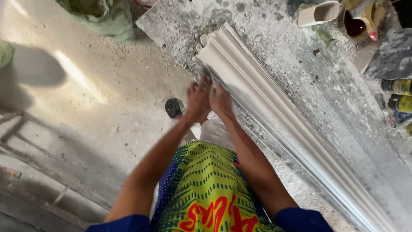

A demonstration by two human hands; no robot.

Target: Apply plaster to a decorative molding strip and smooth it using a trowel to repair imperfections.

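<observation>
**Both hands on the near edge of a long white moulding**

A long white plaster moulding point(274, 111) lies flat on a grey, plaster-spattered table point(339, 107). Its long axis runs diagonally, from one end at the table's far left corner down toward the near right, where it leaves the view. Its ridged profile faces up, the grooves running along the length.

The left hand point(196, 99) and the right hand point(221, 101) sit side by side, touching each other, at the table's left edge near the moulding's far end. Their fingers curl down over the moulding's near edge and press against it; whether they truly grip it or only rest on it cannot be told.

At the table's far right corner stand a small open carton point(319, 13) and a paint-smeared pot point(358, 23). Spray cans point(397, 96) lie along the right edge. Below the hands, a dark sandal point(174, 107) rests on the dusty floor point(86, 107).
</observation>
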